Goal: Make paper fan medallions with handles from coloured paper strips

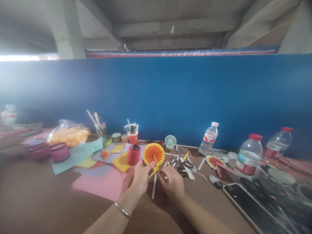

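Note:
A round pleated paper fan (153, 153), orange-red inside with a yellow rim, is held upright above the table. My left hand (140, 177) is closed, pinching the fan's lower edge between thumb and fingers. A thin yellow strip (156, 162) runs down from the fan's centre. Its lower end meets the fingertips of my right hand (172, 182), which is closed in a pinch there. Another yellow piece (152, 173) shows below the fan, between both hands. A white paper strip (154, 187) lies on the table underneath.
A spool of red thread (133, 155) stands left of the fan, beside coloured paper sheets (102, 183). To the right are scissors (181, 169), white strips, a small fan (170, 141), another paper fan (214, 161), bottles (249, 156) and a phone (253, 208). A blue partition (156, 97) stands behind.

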`<state>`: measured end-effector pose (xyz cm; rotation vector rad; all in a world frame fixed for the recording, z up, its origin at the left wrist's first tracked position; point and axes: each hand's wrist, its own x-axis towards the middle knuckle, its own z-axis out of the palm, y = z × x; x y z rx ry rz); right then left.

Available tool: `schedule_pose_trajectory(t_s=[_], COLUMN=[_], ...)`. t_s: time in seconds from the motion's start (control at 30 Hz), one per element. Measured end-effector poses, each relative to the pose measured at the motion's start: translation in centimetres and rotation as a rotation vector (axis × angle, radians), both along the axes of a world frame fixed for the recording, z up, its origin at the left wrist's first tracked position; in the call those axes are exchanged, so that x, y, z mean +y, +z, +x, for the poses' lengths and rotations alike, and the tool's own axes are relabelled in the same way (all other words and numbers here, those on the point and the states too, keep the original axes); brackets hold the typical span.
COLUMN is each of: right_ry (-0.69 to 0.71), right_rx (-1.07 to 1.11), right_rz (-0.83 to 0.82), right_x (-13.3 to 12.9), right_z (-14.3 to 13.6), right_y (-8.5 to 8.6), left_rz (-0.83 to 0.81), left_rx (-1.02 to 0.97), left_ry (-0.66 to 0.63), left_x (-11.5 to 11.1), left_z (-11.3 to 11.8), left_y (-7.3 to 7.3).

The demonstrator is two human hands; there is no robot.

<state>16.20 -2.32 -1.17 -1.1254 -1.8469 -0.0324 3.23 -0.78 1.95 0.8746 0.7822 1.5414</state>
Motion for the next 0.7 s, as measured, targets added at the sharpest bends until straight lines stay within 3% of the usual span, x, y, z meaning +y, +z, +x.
schedule_pose_trajectory(t_s=[0.7], right_ry=[-0.102], right_rx=[-0.025], right_rz=[0.003], right_x=[0.48], right_z=[0.37], right_y=[-0.16], left_rz=[0.021], left_rx=[0.064], left_ry=[-0.007], left_x=[0.16], left_z=[0.01], left_y=[-0.45])
